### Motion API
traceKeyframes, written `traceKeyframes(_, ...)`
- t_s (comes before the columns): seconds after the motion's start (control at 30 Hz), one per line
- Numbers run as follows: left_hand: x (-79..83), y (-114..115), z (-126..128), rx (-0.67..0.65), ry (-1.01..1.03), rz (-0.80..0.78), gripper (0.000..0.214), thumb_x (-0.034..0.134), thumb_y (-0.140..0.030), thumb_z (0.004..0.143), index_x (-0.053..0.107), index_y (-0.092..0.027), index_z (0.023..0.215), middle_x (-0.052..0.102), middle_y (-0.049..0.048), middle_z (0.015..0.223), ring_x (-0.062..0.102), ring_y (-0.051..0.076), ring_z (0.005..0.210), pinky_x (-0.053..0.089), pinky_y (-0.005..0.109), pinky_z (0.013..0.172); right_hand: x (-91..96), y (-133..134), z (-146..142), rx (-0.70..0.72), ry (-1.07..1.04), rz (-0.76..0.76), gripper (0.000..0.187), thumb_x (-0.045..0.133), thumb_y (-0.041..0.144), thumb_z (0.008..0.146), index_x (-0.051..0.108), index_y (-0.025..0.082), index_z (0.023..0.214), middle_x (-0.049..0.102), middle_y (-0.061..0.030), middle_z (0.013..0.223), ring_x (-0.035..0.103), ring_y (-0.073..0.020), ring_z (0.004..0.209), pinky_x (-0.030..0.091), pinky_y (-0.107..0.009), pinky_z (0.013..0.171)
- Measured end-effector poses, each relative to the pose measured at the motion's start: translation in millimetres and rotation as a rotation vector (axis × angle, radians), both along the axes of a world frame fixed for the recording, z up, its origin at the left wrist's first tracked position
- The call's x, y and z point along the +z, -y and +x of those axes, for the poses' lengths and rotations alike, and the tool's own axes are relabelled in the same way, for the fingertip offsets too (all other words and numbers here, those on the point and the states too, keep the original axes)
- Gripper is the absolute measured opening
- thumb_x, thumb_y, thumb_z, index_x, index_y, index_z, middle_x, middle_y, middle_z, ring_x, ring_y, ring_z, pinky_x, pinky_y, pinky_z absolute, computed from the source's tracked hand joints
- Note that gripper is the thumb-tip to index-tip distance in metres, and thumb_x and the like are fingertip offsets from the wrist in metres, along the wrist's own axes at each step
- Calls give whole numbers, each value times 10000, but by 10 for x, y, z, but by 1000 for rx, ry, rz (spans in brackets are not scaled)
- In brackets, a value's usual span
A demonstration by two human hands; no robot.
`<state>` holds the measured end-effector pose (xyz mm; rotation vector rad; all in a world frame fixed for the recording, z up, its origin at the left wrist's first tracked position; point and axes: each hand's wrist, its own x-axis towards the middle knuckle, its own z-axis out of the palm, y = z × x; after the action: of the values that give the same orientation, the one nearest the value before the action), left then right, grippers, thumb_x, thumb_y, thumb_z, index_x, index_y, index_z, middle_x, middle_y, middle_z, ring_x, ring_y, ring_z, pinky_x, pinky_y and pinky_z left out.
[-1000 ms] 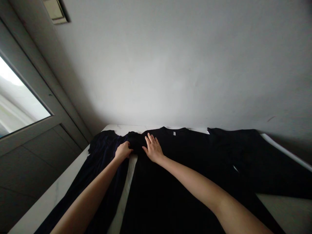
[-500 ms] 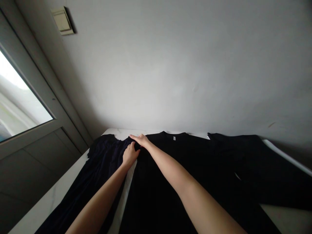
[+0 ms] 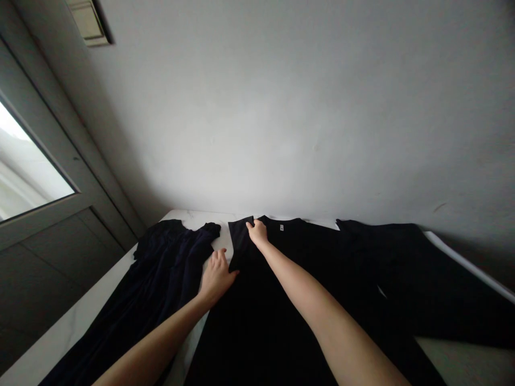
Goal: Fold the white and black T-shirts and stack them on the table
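Navy garment at far left, lying flat on the white marble tabletop. My left hand, fingers loosely spread and open, meets the edge of the black T-shirt. My right hand pinches the shirt's folded sleeve beside the collar. Another black garment at far right.

This is reading as a room in a home, though which room is not showing; a plain white plastered wall is rising behind everything; a beige wall switch plate is sitting high on it; a grey door with a glass pane is letting daylight in; a white marble-look table is carrying a black T-shirt and a navy dress.
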<state>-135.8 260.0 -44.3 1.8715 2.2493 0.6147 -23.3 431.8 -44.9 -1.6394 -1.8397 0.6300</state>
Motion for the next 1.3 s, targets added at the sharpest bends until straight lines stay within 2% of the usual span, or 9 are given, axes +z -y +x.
traceKeyframes(0.17, 80, 569, 56, 23, -35, -271, 550, 522, -255, 816, 401, -217, 1351, 579, 126, 1307, 624, 276, 1116, 478, 337, 866, 15, 75, 280, -35, -4, 49, 288, 486, 302, 968, 678, 138, 1107, 704, -156, 1086, 652, -238, 1041, 460, -268, 850)
traceKeyframes(0.37, -19, 1223, 352, -71, -83, -313, 685, 476, -127, 741, 409, -226, 1415, 572, 154, 1352, 698, 276, 905, 500, 348, 764, 85, 142, 566, -90, 17, 48, 306, 462, 314, 983, 672, 163, 1146, 701, -139, 1105, 648, -243, 1035, 450, -279, 835)
traceKeyframes(0.53, -31, 1338, 542, -199, -10, -308, 613, 537, -217, 772, 468, -253, 1381, 651, 123, 1247, 685, 291, 960, 495, 354, 811, 102, 212, 793, -149, 64, -35, 289, 464, 296, 977, 688, 168, 1108, 700, -159, 1080, 662, -257, 1017, 469, -301, 817)
traceKeyframes(0.63, 145, 854, 488, -285, 66, -250, 364, 610, -369, 797, 615, -318, 1158, 722, 54, 1011, 671, 283, 957, 479, 351, 846, 68, 249, 863, -176, 66, -47, 268, 483, 230, 949, 694, 132, 1081, 703, -191, 1037, 675, -274, 987, 481, -316, 802)
traceKeyframes(0.7, 286, 274, 381, -317, 69, -171, 222, 546, -341, 863, 650, -302, 1056, 713, 44, 998, 658, 252, 967, 467, 332, 877, 33, 270, 888, -194, 65, -49, 272, 482, 206, 935, 693, 112, 1077, 708, -203, 1005, 682, -282, 970, 487, -320, 793)
traceKeyframes(0.8, 409, -742, 204, -336, 73, -9, 301, 469, -234, 910, 593, -255, 1183, 661, 59, 1126, 631, 213, 1020, 449, 324, 938, -27, 298, 916, -206, 56, -37, 284, 477, 212, 934, 690, 110, 1092, 717, -194, 1002, 687, -279, 970, 490, -306, 787)
traceKeyframes(0.93, 333, -1769, 81, -324, 170, 48, 294, 467, -151, 883, 619, -187, 1133, 626, 94, 1140, 589, 194, 1080, 418, 323, 999, -121, 290, 951, -215, 40, -19, 280, 488, 241, 933, 705, 111, 1053, 724, -184, 1013, 690, -272, 979, 492, -289, 787)
traceKeyframes(1.13, 50, -2334, 6, -400, 245, 17, 115, 646, -284, 760, 671, -175, 735, 647, 53, 893, 599, 203, 932, 469, 325, 914, -299, 191, 1047, -202, -30, -42, 232, 574, 278, 864, 729, 128, 950, 739, -161, 968, 699, -273, 952, 497, -283, 773)
traceKeyframes(1.3, -111, -2442, 24, -480, 370, 21, 187, 596, -332, 792, 650, -153, 785, 662, 34, 853, 598, 160, 821, 492, 271, 781, -382, 196, 1088, -193, -125, -61, 209, 566, 234, 850, 708, 146, 976, 733, -147, 1009, 690, -273, 980, 499, -290, 809)
